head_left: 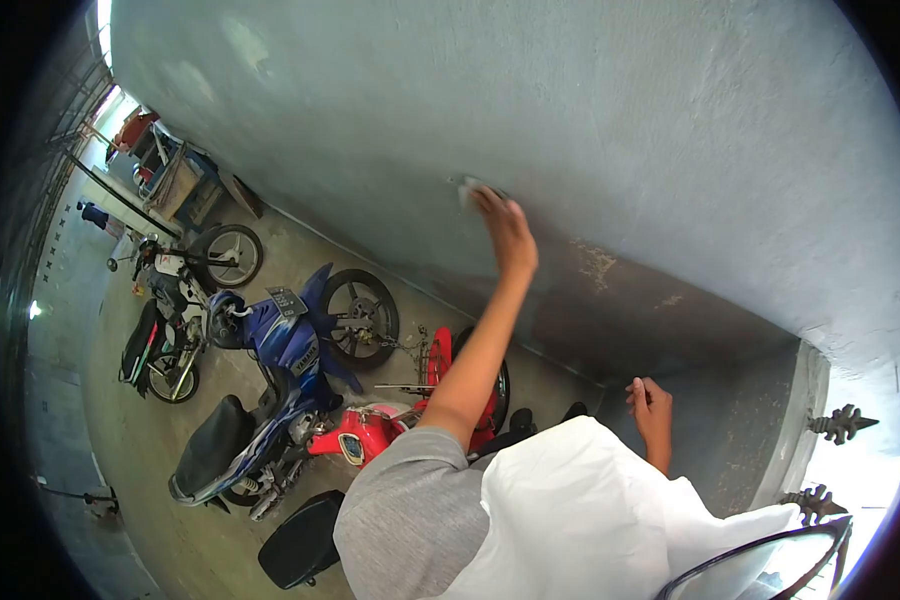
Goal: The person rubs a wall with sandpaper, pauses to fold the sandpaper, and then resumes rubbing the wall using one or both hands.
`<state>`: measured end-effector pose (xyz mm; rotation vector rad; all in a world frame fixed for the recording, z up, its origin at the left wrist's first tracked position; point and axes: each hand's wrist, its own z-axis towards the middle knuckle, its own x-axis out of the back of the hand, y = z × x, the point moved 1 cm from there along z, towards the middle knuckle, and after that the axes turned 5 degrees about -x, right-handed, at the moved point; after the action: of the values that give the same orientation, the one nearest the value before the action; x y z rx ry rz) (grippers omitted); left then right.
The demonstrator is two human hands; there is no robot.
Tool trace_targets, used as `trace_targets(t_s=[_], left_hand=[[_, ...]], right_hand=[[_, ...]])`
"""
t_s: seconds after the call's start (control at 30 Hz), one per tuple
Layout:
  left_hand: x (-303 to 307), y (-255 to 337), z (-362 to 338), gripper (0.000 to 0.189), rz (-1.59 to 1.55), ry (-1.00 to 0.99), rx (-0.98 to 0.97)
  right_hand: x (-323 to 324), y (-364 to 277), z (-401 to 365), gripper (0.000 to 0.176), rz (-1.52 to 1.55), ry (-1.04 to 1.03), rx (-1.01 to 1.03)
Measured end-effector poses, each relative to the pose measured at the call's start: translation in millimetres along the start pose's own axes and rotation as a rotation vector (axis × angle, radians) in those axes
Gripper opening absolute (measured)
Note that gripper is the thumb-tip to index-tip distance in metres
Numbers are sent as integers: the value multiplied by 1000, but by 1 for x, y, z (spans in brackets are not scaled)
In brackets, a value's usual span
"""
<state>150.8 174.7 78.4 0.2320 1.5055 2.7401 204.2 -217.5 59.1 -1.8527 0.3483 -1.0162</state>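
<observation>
My left hand (507, 232) reaches up against the grey painted wall (630, 130). Its fingers are closed over a small whitish flat piece (466, 190), pressed to the surface; what it is made of cannot be made out. Lower and to the right, my right hand (652, 408) is raised near the dark lower part of the wall. Its fingers are loosely bent and apart, with nothing visible in them. Brown worn patches (595, 262) mark the wall right of my left hand. A white cloth (580, 510) hangs in front of my body.
Below my left arm stands a red motorcycle (365, 432), close to the wall. Beside it are a blue motorcycle (285, 340) and another motorbike (170, 320) farther back. A wooden table (180, 185) stands in the far corner. Metal spearhead finials (842, 424) stick out at the right.
</observation>
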Motion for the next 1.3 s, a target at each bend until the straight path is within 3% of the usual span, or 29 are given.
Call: trace_targets(t_s=[0.07, 0.1, 0.3, 0.4, 0.63, 0.8, 0.87, 1.1, 1.17, 1.3], left_hand=[[-13, 8, -39, 93, 123, -232, -36], [-14, 6, -37, 93, 119, -232, -32], [24, -15, 60, 92, -24, 62, 5], [31, -1, 70, 93, -1, 55, 66], [2, -1, 1, 94, 77, -152, 25], [36, -13, 67, 95, -1, -30, 12], [42, 4, 73, 95, -77, -20, 105], [-8, 15, -45, 93, 27, -292, -10], [-21, 25, -77, 90, 67, -415, -155], [-32, 29, -83, 88, 87, -425, -177]], right_hand=[[0, -1, 3, 38, -8, -3, 18], [-1, -3, 3, 38, -16, -9, 29], [5, -11, -2, 38, -30, 13, 56], [10, -8, -3, 38, -27, 35, 50], [12, -14, 1, 40, -43, 22, 28], [15, -16, 1, 38, -39, 24, 65], [17, -13, -1, 38, -28, 38, 39], [17, 1, -6, 38, -4, 48, -17], [20, 4, -7, 38, 11, 41, -32], [21, 7, -7, 40, -25, 27, -51]])
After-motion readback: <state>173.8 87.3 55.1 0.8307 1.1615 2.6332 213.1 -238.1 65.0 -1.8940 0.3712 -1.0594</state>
